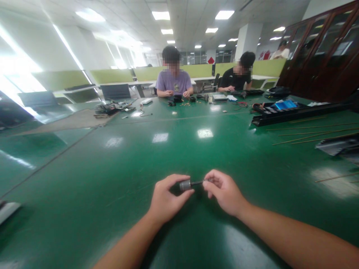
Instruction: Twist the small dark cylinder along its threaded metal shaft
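Observation:
My left hand [170,196] is closed round a small grey metal cylinder [185,185], with the thumb below it and the fingers above. From the cylinder's right end a thin dark shaft [197,183] sticks out, lying almost level. The fingertips of my right hand [223,189] pinch the far end of that shaft, and they hide its tip. Both hands are over the near part of the green table [134,157]. The exact kind of the cylinder is too small to tell.
Across the table sit a person in a purple shirt [175,82] and one in black [237,77], with small parts before them. At the right are a black tray [280,112] and several thin rods [314,132]. A heap of parts [109,107] lies at the far left.

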A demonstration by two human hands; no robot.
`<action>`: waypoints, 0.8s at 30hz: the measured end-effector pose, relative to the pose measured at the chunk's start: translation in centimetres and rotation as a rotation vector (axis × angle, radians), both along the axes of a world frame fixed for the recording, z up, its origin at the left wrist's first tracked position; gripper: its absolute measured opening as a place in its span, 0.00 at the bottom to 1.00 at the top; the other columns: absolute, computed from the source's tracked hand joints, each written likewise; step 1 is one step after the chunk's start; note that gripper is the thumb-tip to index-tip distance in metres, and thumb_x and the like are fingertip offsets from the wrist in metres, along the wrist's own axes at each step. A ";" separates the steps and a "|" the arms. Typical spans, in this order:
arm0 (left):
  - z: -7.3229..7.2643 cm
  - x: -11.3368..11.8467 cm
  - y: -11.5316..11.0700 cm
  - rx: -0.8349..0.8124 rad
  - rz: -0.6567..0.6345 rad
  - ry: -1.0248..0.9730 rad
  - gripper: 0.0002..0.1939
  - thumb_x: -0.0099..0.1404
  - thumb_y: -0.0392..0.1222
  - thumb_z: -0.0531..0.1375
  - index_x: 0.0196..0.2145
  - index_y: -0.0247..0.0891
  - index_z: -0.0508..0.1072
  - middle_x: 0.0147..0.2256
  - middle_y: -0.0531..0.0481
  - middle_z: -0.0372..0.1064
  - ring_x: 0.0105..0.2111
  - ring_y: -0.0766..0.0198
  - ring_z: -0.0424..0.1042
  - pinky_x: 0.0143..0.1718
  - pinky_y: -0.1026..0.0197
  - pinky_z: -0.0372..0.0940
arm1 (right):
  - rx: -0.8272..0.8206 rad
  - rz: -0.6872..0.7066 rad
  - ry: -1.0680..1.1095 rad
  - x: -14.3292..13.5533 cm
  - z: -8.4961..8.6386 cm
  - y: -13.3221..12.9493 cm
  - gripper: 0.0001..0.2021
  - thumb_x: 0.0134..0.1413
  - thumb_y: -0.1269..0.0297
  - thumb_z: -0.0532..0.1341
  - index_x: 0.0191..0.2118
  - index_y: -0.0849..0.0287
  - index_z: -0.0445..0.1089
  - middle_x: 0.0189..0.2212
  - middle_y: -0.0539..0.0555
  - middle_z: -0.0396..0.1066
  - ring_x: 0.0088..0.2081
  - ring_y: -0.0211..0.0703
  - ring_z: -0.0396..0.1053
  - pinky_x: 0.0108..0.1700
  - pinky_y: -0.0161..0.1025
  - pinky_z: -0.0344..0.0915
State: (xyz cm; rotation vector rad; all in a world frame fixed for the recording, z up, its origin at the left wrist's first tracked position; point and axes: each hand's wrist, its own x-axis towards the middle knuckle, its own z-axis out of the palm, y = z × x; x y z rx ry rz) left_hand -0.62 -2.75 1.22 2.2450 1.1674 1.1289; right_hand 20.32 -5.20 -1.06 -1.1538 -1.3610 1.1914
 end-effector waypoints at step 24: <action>0.0 -0.2 0.1 -0.001 0.017 -0.001 0.13 0.56 0.42 0.68 0.40 0.40 0.79 0.38 0.45 0.79 0.38 0.56 0.77 0.44 0.54 0.72 | -0.013 -0.032 0.027 0.0 0.2 0.1 0.05 0.55 0.63 0.61 0.34 0.59 0.68 0.21 0.46 0.67 0.22 0.36 0.67 0.28 0.34 0.62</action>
